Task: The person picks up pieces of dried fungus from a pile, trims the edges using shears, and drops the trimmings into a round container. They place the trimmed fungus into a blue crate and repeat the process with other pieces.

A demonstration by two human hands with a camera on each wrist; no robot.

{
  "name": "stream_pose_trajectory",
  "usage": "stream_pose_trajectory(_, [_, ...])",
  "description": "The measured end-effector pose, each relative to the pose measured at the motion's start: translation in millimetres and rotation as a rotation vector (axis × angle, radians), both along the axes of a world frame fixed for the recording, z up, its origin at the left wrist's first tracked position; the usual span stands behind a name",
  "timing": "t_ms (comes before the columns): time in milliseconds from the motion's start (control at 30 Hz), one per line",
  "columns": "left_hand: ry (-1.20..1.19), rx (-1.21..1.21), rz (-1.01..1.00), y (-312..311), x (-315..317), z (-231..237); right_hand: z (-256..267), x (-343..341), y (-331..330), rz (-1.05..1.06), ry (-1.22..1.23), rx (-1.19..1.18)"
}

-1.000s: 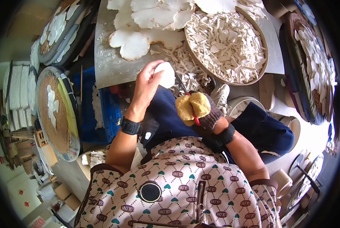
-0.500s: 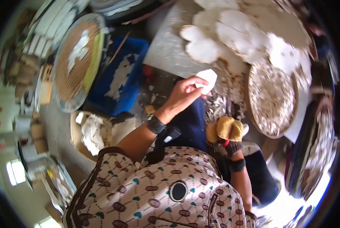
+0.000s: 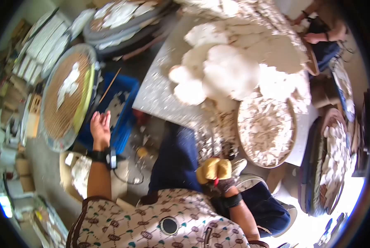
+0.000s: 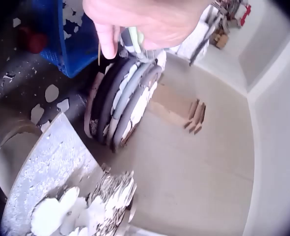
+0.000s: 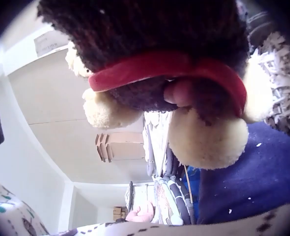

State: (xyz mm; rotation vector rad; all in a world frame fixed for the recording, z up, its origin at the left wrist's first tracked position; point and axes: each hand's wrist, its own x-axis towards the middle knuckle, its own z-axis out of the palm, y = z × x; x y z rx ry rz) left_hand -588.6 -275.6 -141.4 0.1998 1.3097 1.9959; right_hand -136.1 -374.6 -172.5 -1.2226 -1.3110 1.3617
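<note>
The bare left hand (image 3: 100, 128) is over the near left edge of the blue crate (image 3: 129, 105), beside the round woven tray (image 3: 52, 118). No piece shows in its loosely bent fingers, seen also in the left wrist view (image 4: 140, 24). In a dark knitted glove, the right hand (image 3: 224, 186) grips a tool by its red handle (image 3: 216, 181). Yellow foam pads (image 3: 214, 168) surround the grip; the right wrist view shows the red loop (image 5: 145, 66) around gloved fingers and pale foam (image 5: 208, 140). The tool's working end is hard to make out near the scraps.
A grey board (image 3: 156, 91) bears large white discs (image 3: 230, 70) and a round basket of white strips (image 3: 267, 132). Loose scraps lie left of that basket. White pieces (image 3: 69, 82) lie on the woven tray. Another person's hands (image 3: 317, 37) show at upper right.
The left hand has swung left from the board to the crate, and the white piece it held is out of it. The right hand keeps its grip on the red-handled tool. The head view has shifted.
</note>
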Motion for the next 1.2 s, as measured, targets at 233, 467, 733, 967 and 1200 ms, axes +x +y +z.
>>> stream_pose_trajectory(233, [0.357,0.139,-0.821,63.6,179.5,135.7,-9.2,1.4,2.6,0.059,0.692,-0.413])
stream_pose_trajectory(467, [-0.13,0.729,-1.88,38.0,290.9,297.5,-21.0,-6.3,-7.0,-0.044,0.744,-0.373])
stream_pose_trajectory(733, [-0.417,0.93,-2.081,31.2,322.0,311.8,-19.2,4.9,-22.0,0.023,0.381,-0.303])
stream_pose_trajectory(967, [-0.379,0.929,-2.097,46.5,320.6,304.8,-28.3,12.2,-16.0,0.022,0.217,-0.304])
stream_pose_trajectory(1200, [-0.388,0.903,-2.06,60.7,315.4,305.2,-25.5,16.6,-16.9,0.035,0.192,-0.327])
